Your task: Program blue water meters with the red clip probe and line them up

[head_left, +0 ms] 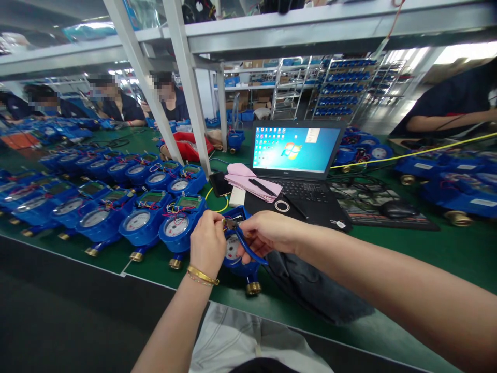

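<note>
A blue water meter (pixel 233 249) with a round white dial and a brass fitting lies at the table's front edge, partly hidden by both hands. My right hand (pixel 262 235) is closed on blue-handled pliers (pixel 250 251), whose jaws are over the meter's upper part. Close to the jaws, the fingers of my left hand (pixel 209 241) are pinched together at the meter's top; what they hold is too small to make out. Left of my left hand stands another blue meter (pixel 176 226) with thin coloured wires on top.
Rows of blue meters (pixel 136 221) fill the left. Behind my hands are a laptop (pixel 295 150), pink cloth (pixel 252 182), pen and phone (pixel 220 184). Dark cloth (pixel 310 285) lies right of the meter. Shelf posts (pixel 190 83) rise ahead; several people sit beyond.
</note>
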The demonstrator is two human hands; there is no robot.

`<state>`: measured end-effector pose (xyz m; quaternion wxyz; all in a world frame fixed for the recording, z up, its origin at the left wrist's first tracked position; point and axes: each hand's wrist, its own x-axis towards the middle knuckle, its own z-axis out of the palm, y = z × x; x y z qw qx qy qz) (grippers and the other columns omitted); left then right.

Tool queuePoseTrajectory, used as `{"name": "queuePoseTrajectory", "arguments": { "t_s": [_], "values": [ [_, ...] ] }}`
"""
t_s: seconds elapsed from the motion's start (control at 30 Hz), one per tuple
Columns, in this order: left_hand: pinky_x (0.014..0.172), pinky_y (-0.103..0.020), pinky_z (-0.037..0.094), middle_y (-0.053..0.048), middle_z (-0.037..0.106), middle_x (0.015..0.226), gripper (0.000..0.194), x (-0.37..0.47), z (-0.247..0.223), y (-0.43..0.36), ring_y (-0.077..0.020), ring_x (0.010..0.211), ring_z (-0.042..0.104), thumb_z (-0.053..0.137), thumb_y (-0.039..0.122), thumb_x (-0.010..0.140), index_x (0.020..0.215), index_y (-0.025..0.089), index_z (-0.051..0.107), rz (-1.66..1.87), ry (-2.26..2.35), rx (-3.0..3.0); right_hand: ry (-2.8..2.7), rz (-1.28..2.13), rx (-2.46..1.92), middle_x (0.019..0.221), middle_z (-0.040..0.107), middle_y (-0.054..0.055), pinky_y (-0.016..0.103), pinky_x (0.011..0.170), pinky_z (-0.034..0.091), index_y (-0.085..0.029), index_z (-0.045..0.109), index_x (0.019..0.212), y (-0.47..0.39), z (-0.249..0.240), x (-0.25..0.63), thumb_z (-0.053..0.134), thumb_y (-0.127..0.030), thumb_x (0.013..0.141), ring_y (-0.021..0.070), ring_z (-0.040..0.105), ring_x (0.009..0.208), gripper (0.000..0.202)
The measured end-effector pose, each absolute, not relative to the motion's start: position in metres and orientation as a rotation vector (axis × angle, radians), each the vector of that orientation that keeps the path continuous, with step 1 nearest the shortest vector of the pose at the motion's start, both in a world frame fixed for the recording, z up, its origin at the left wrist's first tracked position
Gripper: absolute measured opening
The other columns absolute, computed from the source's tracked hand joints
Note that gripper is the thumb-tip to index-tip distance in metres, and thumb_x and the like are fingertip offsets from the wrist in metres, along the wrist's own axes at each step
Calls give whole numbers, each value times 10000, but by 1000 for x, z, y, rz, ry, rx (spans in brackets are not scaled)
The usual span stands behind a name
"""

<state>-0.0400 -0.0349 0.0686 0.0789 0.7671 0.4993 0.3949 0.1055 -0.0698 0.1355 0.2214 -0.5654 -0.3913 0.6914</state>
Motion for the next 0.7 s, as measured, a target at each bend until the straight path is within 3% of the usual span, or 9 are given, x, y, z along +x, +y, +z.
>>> {"name": "queuePoseTrajectory", "arguments": {
  "t_s": [0.23,0.4,0.57,0.7],
  "values": [
    [684,-334,454,-51,606,766,99,-41,68,-34,-225,772,605,403,163,828,800,204,488,1194,1520,2253,-1075,1804,-1541,478,569,41,181,375,323,-134,522,494,-72,129,107,398,-124,775,112,525,394,308],
    [746,-353,490,-82,610,885,137,-47,62,-41,-225,843,602,402,217,874,930,173,519,1223,1521,2191,-1144,1672,-1432,577,599,27,192,435,353,-156,527,556,-89,127,133,401,-196,784,110,547,459,263],
    [947,-459,449,-175,504,1201,372,-52,51,-64,-281,1128,499,439,313,900,1213,112,449,1271,1432,2283,-1598,800,-1885,680,624,55,294,609,430,-196,551,687,-132,96,199,366,-405,844,207,605,668,321],
    [1071,-527,314,-181,440,1345,480,-51,43,-82,-336,1325,310,441,423,913,1267,98,453,1245,1339,2555,-1610,250,-2586,861,627,140,398,739,463,-168,561,859,-172,48,248,328,-405,895,301,628,830,334]
  ]
}}
